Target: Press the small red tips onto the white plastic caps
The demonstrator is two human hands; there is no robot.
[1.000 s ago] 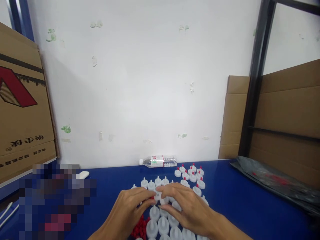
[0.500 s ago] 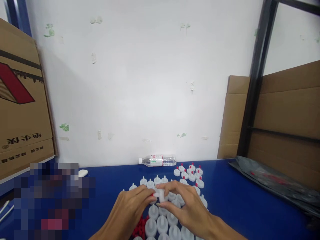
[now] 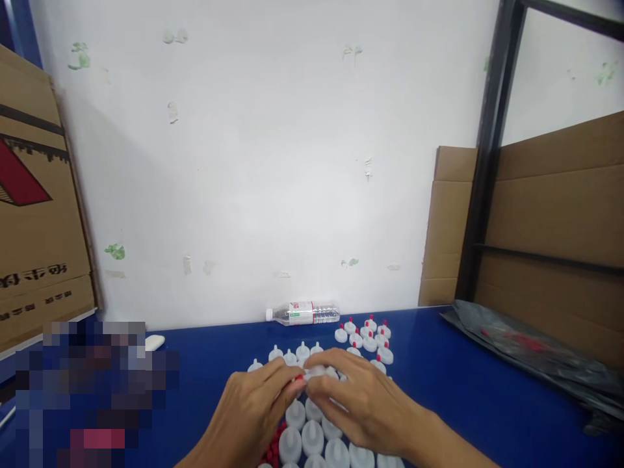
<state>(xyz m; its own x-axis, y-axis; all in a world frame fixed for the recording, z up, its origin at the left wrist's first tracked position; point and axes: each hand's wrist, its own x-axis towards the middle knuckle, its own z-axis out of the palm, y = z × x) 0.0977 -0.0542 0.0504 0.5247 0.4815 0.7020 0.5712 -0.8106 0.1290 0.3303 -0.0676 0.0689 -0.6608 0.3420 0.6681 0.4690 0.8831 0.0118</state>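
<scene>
My left hand [image 3: 256, 403] is closed, pinching a small red tip cap [image 3: 299, 377] between thumb and fingers. Facing it, my right hand [image 3: 363, 400] is closed on a white nozzle cap [image 3: 316, 371], mostly hidden by the fingers. The red piece and the nozzle meet between the hands; whether it is fully seated I cannot tell. Under and in front of the hands stand several white nozzle caps [image 3: 312, 439] with bare tips pointing up. A pile of red tip caps [image 3: 275, 445] lies beside them, below my left hand.
Behind on the right, several white caps with red tips [image 3: 369, 341] stand on the blue table [image 3: 205, 383]. A clear plastic bottle [image 3: 302, 313] lies against the wall. A dark plastic bag [image 3: 531, 351] is at right, a cardboard box [image 3: 43, 195] at left.
My right fingers have curled further around the white nozzle cap, covering more of it. The red tip cap remains in my left fingers. The whole view has shifted slightly.
</scene>
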